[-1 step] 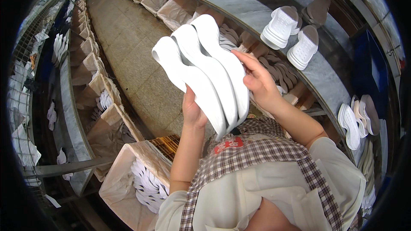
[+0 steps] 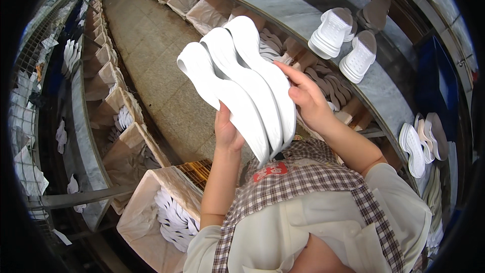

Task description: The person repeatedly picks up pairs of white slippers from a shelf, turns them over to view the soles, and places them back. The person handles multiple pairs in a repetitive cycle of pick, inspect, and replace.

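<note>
Three white soles [image 2: 245,78] held in the air in both hands. Against the preceding picture the change is slight: the fan has turned a little, its upper ends farther left and its lower ends farther right, while both hands keep the same places on it. For the work in hand, this reads as a small adjustment of angle within an unbroken hold; the soles are not set down.

The left grip [image 2: 228,130] is closed about the near edge of the leftmost sole, with the thumb in view and most of the fingers hidden behind. The right grip [image 2: 310,98] is partly open, curved around the outer edge of the rightmost sole; its forefinger lies extended with the tip on that edge, and the thumb rests lower down, apart from it. How firmly either hand presses cannot be told.

The soles overlap side by side, tilted, above the floor [image 2: 146,65] of the aisle, their lower ends in front of the checked apron [image 2: 298,174]. To the right, upright soles [image 2: 327,38] stand near the aisle-side edge of the grey surface [image 2: 386,98]. At lower left, just beside the left forearm, a lined bin [image 2: 132,217] contains a pile of pale soles [image 2: 174,222].
</note>
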